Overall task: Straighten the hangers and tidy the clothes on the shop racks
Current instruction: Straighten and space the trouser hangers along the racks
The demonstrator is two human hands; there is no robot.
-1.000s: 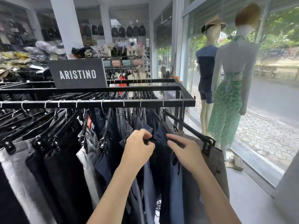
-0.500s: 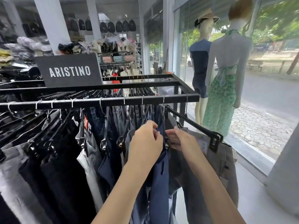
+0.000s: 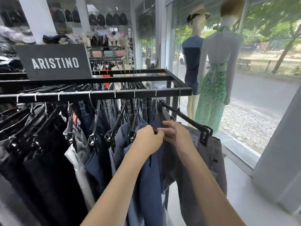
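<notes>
Most of the long black metal rack rail [image 3: 97, 95] carries dark trousers on black plastic clip hangers [image 3: 48, 144], crowded and slanting on the left, so plenty of tidying seems left. At the right end, pale grey trousers [image 3: 206, 168] hang from a black bar hanger [image 3: 185, 119] swung out askew, not yet squared. Just left, the navy-blue trousers [image 3: 149, 176] are in hand. The left hand [image 3: 149, 141] and right hand [image 3: 172, 132] meet, touching: the left pinches the small black clip [image 3: 155, 132], the right grips the waistband.
</notes>
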